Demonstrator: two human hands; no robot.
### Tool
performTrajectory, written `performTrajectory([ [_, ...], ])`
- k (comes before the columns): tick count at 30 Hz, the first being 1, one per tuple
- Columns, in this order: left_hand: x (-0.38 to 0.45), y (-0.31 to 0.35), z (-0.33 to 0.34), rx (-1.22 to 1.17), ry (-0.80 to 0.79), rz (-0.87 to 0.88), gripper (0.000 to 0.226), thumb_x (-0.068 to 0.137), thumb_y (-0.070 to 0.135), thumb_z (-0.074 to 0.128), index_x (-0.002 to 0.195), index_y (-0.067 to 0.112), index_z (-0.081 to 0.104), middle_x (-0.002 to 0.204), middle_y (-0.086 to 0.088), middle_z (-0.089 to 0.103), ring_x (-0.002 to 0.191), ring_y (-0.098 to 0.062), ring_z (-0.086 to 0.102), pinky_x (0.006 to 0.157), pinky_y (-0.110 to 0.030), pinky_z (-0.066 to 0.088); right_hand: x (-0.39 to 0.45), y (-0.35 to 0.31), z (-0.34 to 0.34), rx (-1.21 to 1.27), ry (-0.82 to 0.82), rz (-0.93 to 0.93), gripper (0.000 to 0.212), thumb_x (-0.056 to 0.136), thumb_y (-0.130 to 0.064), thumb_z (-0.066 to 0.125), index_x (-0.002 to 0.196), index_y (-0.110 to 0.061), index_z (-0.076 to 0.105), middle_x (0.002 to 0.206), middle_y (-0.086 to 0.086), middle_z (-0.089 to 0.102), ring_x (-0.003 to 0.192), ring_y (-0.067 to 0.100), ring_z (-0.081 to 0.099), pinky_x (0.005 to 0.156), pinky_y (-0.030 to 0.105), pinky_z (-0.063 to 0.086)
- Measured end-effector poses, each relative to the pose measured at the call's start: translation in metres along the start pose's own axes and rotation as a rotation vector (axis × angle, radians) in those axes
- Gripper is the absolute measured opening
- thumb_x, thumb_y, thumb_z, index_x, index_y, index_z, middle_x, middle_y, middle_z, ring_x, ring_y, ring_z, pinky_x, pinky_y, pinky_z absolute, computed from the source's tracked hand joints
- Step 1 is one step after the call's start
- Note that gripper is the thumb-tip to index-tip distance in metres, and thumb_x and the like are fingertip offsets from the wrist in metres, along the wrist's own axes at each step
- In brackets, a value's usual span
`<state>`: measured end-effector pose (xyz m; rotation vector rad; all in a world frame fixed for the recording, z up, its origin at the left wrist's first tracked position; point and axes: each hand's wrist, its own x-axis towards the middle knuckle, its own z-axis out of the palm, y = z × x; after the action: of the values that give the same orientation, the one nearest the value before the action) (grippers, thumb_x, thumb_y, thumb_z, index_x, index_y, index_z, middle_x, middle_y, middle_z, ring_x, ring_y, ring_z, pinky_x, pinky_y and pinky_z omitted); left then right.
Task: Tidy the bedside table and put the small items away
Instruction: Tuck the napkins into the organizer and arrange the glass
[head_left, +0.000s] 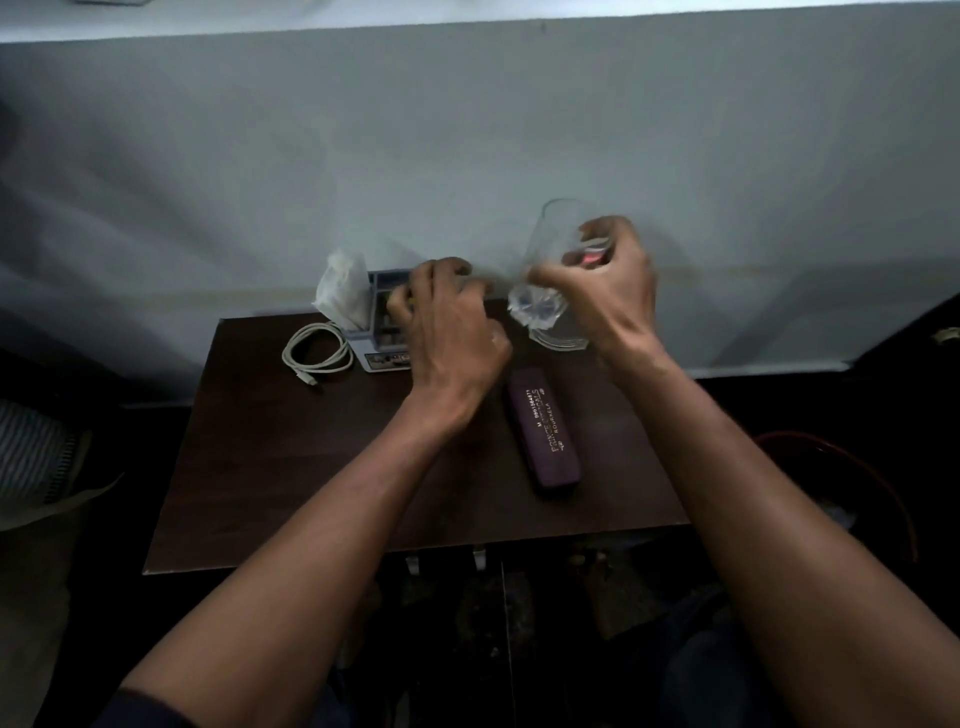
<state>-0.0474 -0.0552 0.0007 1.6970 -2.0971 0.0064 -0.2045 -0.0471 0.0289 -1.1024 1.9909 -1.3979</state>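
A dark wooden bedside table (311, 457) stands against a pale wall. At its back edge sits a grey organizer box (382, 332) with a crumpled white tissue (340, 291) in its left slot. My left hand (447, 332) rests over the box, fingers curled; whether it holds anything is hidden. My right hand (602, 291) is closed on a clear drinking glass (550, 270), tilted and lifted a little above the table's back right. Something small and red-pink shows between its fingers. A purple spectacle case (543, 434) lies flat between my arms. A coiled white cable (317, 353) lies left of the box.
A striped cloth (31, 457) lies at the far left beside the table. A dark red round bin rim (831, 457) shows low on the right. Two white hooks (447, 561) hang under the table's front edge.
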Motion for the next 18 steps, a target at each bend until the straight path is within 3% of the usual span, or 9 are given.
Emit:
performTrajectory([
  [4,-0.006,0.024,0.015,0.049,-0.094,0.181,0.038,0.081,0.026,0.064,0.115,0.025,0.079,0.127,0.000,0.067,0.128,-0.026,0.054,0.105,-0.042,0.024,0.007,0.010,-0.021,-0.103,0.142,-0.034,0.062,0.054,-0.041,0.087,0.109,-0.026,0.062,0.085,-0.012,0.069,0.083,0.018,0.070,0.076,0.031,0.056],
  [7,-0.011,0.036,0.035,0.016,-0.306,0.279,0.043,0.092,0.031,0.060,0.134,0.028,0.069,0.146,-0.002,0.060,0.140,-0.027,0.048,0.113,-0.046,0.026,0.011,0.021,-0.025,-0.128,0.131,-0.017,0.061,0.056,-0.037,0.089,0.109,-0.024,0.061,0.085,-0.012,0.067,0.084,0.018,0.069,0.076,0.031,0.055],
  [11,-0.007,0.040,0.049,0.015,-0.423,0.250,0.044,0.102,0.040,0.053,0.144,0.029,0.061,0.158,-0.003,0.053,0.145,-0.029,0.045,0.115,-0.049,0.026,0.013,0.030,-0.026,-0.126,0.105,-0.024,0.060,0.057,-0.036,0.091,0.107,-0.025,0.061,0.084,-0.014,0.066,0.081,0.016,0.069,0.072,0.028,0.052],
  [15,-0.003,0.049,0.050,-0.028,-0.450,0.202,0.042,0.101,0.035,0.055,0.140,0.024,0.065,0.149,-0.006,0.060,0.132,-0.031,0.060,0.111,-0.046,0.033,0.013,0.040,-0.027,-0.120,0.052,-0.024,0.061,0.057,-0.034,0.093,0.110,-0.022,0.064,0.094,-0.007,0.073,0.088,0.019,0.071,0.077,0.032,0.058],
  [18,-0.003,0.054,0.048,-0.060,-0.453,0.189,0.039,0.099,0.030,0.058,0.135,0.018,0.068,0.141,-0.008,0.065,0.126,-0.033,0.064,0.109,-0.045,0.040,0.013,0.042,-0.026,-0.120,0.031,-0.040,0.061,0.057,-0.036,0.092,0.111,-0.025,0.064,0.093,-0.011,0.072,0.086,0.015,0.071,0.074,0.028,0.056],
])
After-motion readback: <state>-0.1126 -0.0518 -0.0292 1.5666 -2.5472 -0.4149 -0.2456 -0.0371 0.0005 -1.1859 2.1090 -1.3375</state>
